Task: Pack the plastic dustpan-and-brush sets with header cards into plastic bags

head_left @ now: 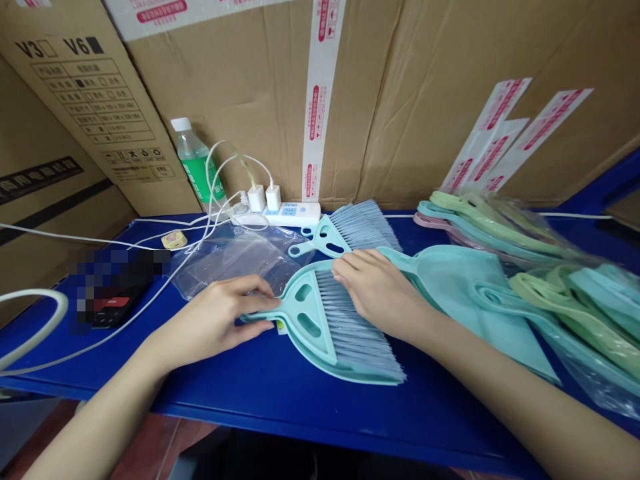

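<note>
A teal hand brush (327, 320) with pale blue bristles lies inside a teal dustpan (440, 287) on the blue table (280, 393). My left hand (220, 317) pinches the brush's handle end with thumb and fingers. My right hand (377, 290) rests flat, fingers together, on the top of the bristles and the brush head. A second teal brush (345, 233) lies just behind, untouched. Clear plastic bags (235, 257) lie flat behind my left hand.
Bagged green, teal and pink brush sets (525, 247) pile up at the right. A white power strip (285, 213) with chargers and cables, a green-labelled bottle (197, 167), a dark phone (113, 303) and cardboard boxes (400, 100) stand at the back and left.
</note>
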Action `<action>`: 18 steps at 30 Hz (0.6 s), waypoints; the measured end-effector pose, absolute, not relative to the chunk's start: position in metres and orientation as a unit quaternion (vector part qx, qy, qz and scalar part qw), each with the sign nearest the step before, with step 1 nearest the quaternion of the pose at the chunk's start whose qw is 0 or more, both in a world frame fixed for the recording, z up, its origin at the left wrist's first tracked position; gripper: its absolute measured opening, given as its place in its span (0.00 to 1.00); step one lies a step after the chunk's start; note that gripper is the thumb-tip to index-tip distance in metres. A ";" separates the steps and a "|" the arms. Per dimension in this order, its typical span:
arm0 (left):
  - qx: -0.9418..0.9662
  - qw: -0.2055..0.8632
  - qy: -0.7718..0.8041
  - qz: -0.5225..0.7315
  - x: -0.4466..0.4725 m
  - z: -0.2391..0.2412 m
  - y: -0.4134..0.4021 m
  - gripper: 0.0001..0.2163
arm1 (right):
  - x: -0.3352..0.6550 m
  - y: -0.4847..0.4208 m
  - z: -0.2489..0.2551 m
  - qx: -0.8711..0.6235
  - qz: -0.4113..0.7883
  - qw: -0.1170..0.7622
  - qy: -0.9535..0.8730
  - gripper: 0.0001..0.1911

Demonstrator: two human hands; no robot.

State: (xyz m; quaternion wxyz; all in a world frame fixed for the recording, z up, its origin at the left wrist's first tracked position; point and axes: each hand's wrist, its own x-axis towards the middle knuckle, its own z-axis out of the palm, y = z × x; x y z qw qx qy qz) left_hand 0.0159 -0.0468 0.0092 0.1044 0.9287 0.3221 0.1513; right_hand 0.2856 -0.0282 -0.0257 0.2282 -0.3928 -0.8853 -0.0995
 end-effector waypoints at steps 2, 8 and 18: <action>0.929 0.104 0.320 0.153 0.016 0.009 -0.047 0.10 | 0.285 -0.029 -0.023 -0.405 -0.030 0.237 -0.882 0.12; 0.929 0.102 0.319 0.154 0.014 0.008 -0.048 0.10 | 0.284 -0.028 -0.018 -0.402 0.206 0.293 -0.843 0.11; 0.930 0.103 0.316 0.154 0.014 0.007 -0.046 0.10 | 0.284 -0.020 -0.021 -0.381 0.378 0.315 -0.783 0.11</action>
